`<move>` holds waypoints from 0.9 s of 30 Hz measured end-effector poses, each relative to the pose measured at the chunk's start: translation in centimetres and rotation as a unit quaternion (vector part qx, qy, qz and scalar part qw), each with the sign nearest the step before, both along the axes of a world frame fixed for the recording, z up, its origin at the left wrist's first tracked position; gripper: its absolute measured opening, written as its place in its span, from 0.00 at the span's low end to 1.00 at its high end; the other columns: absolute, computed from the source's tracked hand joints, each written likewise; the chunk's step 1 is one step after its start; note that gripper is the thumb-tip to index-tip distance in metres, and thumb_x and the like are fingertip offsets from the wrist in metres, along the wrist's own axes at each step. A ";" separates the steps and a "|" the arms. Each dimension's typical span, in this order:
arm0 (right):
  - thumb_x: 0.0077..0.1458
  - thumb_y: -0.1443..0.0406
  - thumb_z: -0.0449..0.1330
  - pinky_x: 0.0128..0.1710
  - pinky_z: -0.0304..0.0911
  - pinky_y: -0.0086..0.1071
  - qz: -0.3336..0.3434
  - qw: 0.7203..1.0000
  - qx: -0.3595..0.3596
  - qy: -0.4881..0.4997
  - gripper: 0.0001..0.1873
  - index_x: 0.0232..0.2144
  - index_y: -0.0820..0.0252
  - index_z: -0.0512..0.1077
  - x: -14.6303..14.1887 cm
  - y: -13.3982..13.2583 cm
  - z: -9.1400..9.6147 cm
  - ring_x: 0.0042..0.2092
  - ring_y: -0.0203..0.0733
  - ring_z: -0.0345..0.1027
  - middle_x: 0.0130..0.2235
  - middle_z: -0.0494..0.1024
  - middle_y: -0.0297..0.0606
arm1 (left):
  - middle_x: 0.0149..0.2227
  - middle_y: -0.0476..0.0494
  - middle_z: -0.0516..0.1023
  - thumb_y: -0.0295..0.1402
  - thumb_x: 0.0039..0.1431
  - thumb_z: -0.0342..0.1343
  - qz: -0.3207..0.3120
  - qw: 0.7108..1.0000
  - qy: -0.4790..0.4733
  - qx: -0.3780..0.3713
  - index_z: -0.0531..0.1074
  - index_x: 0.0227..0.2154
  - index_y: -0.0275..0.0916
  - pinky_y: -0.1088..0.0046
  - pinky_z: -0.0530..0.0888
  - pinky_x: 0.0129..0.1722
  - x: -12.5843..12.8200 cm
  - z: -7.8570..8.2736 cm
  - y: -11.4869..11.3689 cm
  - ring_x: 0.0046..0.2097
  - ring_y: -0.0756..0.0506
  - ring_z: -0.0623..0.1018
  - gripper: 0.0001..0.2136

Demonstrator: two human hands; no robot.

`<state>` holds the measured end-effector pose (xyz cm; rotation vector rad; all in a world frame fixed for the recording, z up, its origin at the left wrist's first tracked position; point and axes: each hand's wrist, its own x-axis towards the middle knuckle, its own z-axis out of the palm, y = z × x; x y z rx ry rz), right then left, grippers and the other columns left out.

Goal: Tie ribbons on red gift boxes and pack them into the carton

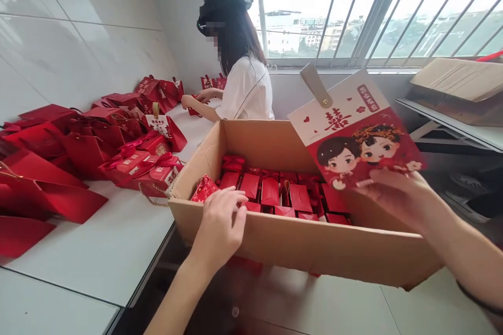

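My right hand [396,193] grips the lower edge of a red and white gift bag [349,131], holding it tilted above the right side of a cardboard box [314,243]. Two cartoon figures and a double-happiness character are printed on the bag, and a beige strap handle with a gold stud tops it. My left hand [223,220] reaches over the near wall of the cardboard box, fingers loosely stretched and holding nothing I can see. Beside its fingertips lies a red patterned packet [205,188]. Several small red boxes [271,191] stand in rows inside the cardboard box.
Many red gift bags [94,136] crowd the white table [129,225] at left, with ribboned red boxes [147,165] nearer me. A person in a white shirt [249,89] handles a red item beyond the cardboard box. A shelf [451,118] bearing another carton [459,81] stands at right.
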<state>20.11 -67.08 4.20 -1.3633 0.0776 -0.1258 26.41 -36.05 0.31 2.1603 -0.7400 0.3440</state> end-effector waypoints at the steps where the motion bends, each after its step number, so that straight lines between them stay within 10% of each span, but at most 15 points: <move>1: 0.48 0.64 0.64 0.46 0.72 0.29 -0.046 0.999 -0.022 -0.013 0.22 0.46 0.36 0.68 1.3 -0.5 0.7 0.46 0.44 0.73 0.40 0.79 0.25 | 0.41 0.42 0.76 0.30 0.58 0.47 0.013 0.999 -0.029 0.045 0.71 0.32 0.40 0.54 0.59 0.54 0.1 -0.7 0.1 0.50 0.39 0.71 0.07; 6: 0.40 0.69 0.65 0.40 0.73 0.30 -0.062 0.998 -0.023 -0.003 0.26 0.44 0.42 0.71 5.7 0.4 2.4 0.47 0.47 0.72 0.44 0.78 0.29 | 0.42 0.41 0.75 0.32 0.60 0.45 0.044 0.995 -0.070 0.059 0.69 0.38 0.39 0.59 0.59 0.51 -0.6 -2.1 0.3 0.47 0.40 0.71 0.09; 11: 0.34 0.67 0.68 0.42 0.72 0.47 0.172 0.981 -0.026 0.082 0.24 0.40 0.54 0.72 8.0 5.1 0.6 0.41 0.52 0.74 0.40 0.79 0.37 | 0.52 0.37 0.70 0.48 0.55 0.53 0.042 0.998 0.028 -0.029 0.58 0.55 0.41 0.58 0.61 0.52 -1.2 -1.2 0.6 0.54 0.37 0.66 0.28; 14: 0.38 0.64 0.68 0.43 0.70 0.49 0.271 0.953 -0.075 0.114 0.38 0.53 0.56 0.63 9.1 8.3 -1.2 0.43 0.51 0.73 0.45 0.76 0.43 | 0.50 0.39 0.72 0.45 0.59 0.51 0.034 0.997 0.027 -0.056 0.63 0.52 0.43 0.58 0.62 0.52 -1.1 -0.6 0.1 0.52 0.39 0.70 0.20; 19: 0.31 0.63 0.73 0.51 0.64 0.50 0.102 0.949 -0.283 -0.101 0.58 0.61 0.54 0.47 10.2 11.3 -3.6 0.51 0.52 0.66 0.56 0.63 0.49 | 0.47 0.36 0.75 0.32 0.61 0.47 0.103 0.994 -0.037 -0.007 0.66 0.49 0.36 0.58 0.65 0.48 -0.4 -1.0 -1.7 0.44 0.40 0.75 0.14; 22: 0.31 0.61 0.73 0.50 0.63 0.51 0.144 0.927 -0.330 -0.104 0.43 0.51 0.59 0.62 11.4 11.4 -3.7 0.46 0.52 0.68 0.47 0.72 0.45 | 0.39 0.36 0.78 0.31 0.59 0.48 0.144 0.988 -0.056 0.023 0.69 0.46 0.33 0.57 0.68 0.44 -0.1 -1.6 -2.4 0.38 0.39 0.76 0.14; 27: 0.43 0.52 0.66 0.42 0.69 0.43 0.263 0.944 -0.197 0.009 0.19 0.31 0.60 0.72 16.1 10.9 -3.0 0.36 0.44 0.72 0.33 0.76 0.39 | 0.46 0.29 0.74 0.36 0.59 0.48 0.183 0.976 -0.107 0.039 0.64 0.51 0.25 0.55 0.67 0.50 -0.8 -2.9 -2.6 0.46 0.36 0.74 0.22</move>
